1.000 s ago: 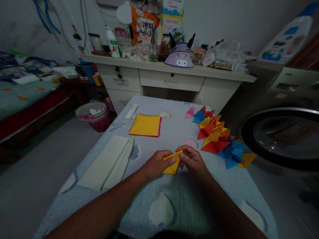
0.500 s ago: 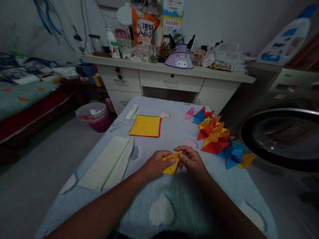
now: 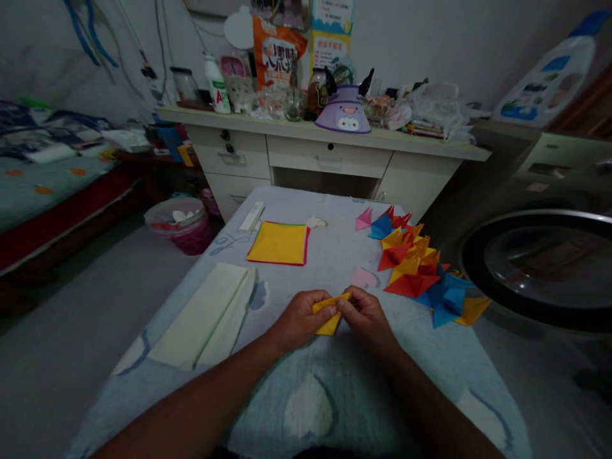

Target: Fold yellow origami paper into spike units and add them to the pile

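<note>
While the left hand (image 3: 302, 319) clamped the folded yellow paper (image 3: 327, 327) between thumb and fingers, the right hand (image 3: 369, 316) pinched its one o'clock corner, all at the middle of the worktop (image 3: 335, 245). From there, a stack of square sheets (image 3: 278, 243), yellow uppermost, lay at eleven o'clock, folded figures (image 3: 412, 261) in red, blue, yellow and pink crowded around two, and a pale folded sheet (image 3: 203, 312) lay at nine.

Small, yellow folded paper (image 3: 328, 327), its top edge rising rightward, partly hidden between the person's fingers (image 3: 327, 312).
</note>
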Tool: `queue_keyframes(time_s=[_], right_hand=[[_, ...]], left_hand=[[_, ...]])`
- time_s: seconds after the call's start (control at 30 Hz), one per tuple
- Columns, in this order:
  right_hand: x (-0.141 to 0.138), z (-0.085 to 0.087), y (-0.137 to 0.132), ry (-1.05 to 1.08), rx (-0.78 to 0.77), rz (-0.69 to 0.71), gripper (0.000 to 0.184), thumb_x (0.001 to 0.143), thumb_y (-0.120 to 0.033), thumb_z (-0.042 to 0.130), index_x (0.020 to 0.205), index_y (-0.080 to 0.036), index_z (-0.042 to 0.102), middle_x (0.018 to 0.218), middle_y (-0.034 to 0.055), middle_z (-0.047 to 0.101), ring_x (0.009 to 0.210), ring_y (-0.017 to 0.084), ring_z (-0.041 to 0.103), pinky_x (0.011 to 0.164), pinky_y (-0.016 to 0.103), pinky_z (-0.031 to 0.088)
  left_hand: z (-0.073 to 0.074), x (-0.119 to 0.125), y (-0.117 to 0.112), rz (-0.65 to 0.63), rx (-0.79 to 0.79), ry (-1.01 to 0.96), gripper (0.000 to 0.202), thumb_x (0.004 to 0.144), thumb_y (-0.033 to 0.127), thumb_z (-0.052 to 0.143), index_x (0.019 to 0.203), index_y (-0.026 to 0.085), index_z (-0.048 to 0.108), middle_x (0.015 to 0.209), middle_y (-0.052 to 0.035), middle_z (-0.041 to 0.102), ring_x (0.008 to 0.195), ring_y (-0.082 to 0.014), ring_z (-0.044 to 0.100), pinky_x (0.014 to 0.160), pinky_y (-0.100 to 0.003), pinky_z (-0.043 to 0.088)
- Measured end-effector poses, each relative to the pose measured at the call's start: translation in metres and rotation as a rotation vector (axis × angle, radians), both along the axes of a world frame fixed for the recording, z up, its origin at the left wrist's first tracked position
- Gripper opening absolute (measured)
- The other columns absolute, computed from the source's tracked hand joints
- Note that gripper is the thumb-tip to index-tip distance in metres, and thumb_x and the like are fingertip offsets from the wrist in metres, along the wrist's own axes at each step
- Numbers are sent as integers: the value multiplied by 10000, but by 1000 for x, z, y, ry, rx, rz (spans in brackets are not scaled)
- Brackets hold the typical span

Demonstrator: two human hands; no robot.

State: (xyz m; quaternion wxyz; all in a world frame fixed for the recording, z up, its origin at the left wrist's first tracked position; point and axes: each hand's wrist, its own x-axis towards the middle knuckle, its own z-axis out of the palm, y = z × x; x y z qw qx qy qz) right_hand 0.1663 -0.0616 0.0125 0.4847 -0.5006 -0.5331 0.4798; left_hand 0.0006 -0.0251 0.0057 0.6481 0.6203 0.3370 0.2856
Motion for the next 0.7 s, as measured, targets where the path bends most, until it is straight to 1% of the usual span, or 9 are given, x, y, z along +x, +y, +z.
queue_keyframes(time_s=[0.17, 0.27, 0.43, 0.5, 0.57, 0.6, 0.7], right_hand=[[5, 2, 0, 2, -2, 8, 331, 817, -464, 619, 658, -192, 517, 537, -68, 396, 490, 82, 326, 489, 217, 280], [7, 4, 0, -25, 5, 5, 381, 837, -490, 587, 616, -191, 505, 524, -57, 414, 493, 88, 349, 490, 221, 285], [8, 7, 0, -51, -15, 10, 462, 863, -551, 518, 570, -194, 502, 499, -31, 457, 493, 105, 414, 491, 227, 330], [8, 6, 1, -40, -28, 20, 490, 878, -579, 474, 581, -191, 523, 506, -18, 480, 494, 108, 425, 491, 232, 342], [7, 4, 2, -6, -26, 36, 498, 891, -597, 427, 636, -187, 551, 536, -10, 505, 500, 108, 433, 496, 235, 350], [7, 2, 2, 13, -22, 37, 468, 886, -591, 443, 682, -187, 561, 554, -16, 508, 503, 106, 432, 496, 233, 347], [3, -1, 3, 38, -13, 24, 320, 803, -502, 626, 759, -195, 544, 574, -56, 462, 506, 88, 405, 484, 212, 313]], left_hand=[[-1, 0, 0, -25, -11, 12, 372, 798, 503, 615, 783, 133, 587, 624, 38, 452, 543, -81, 404, 493, -197, 291], [-3, 0, 0, -25, -20, 14, 356, 793, 489, 627, 790, 134, 594, 619, 36, 466, 543, -83, 419, 494, -194, 300], [-3, 0, 0, -27, -55, 4, 380, 774, 509, 640, 815, 132, 602, 619, 28, 496, 540, -88, 444, 492, -192, 315], [-3, -1, 0, -12, -49, 7, 381, 773, 513, 640, 800, 135, 599, 616, 28, 503, 537, -88, 447, 491, -192, 318], [-3, -1, 1, 15, -29, 17, 377, 775, 513, 636, 783, 138, 597, 605, 35, 494, 527, -83, 434, 490, -193, 315], [-3, -1, 1, 30, -13, 26, 373, 776, 510, 634, 776, 138, 599, 602, 37, 489, 526, -83, 428, 490, -194, 313], [-2, -1, 1, 51, 61, 60, 366, 791, 501, 621, 766, 136, 613, 611, 32, 488, 546, -90, 432, 503, -200, 319]])
